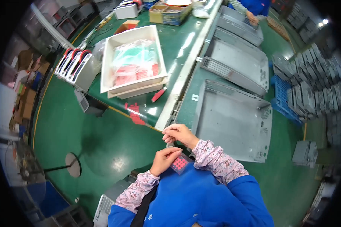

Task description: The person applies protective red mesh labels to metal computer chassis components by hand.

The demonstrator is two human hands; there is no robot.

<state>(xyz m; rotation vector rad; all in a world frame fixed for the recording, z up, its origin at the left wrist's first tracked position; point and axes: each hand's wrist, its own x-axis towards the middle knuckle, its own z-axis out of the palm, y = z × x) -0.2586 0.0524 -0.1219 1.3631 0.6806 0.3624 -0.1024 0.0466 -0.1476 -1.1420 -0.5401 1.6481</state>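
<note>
My left hand (164, 161) pinches a small clear sheet of round red stickers (179, 163) close to my body. Just above it and to the right, my right hand (180, 135) has its fingers pressed together near the table's corner. Whatever they may hold is too small to make out. A sheet of red pieces (135, 114) lies on the green table (180, 43) at its near edge. Behind it a red-handled tool (158, 94) rests beside stacked white trays (105, 72), the upper one holding plastic bags with red and green contents.
Large grey metal housings (231, 125) line up along the right of the table. White-and-black units with red rims (76, 68) stand at its left. A blue pallet (282, 94) carries stacked grey parts. A co-worker's hand (252, 17) is at the far housing.
</note>
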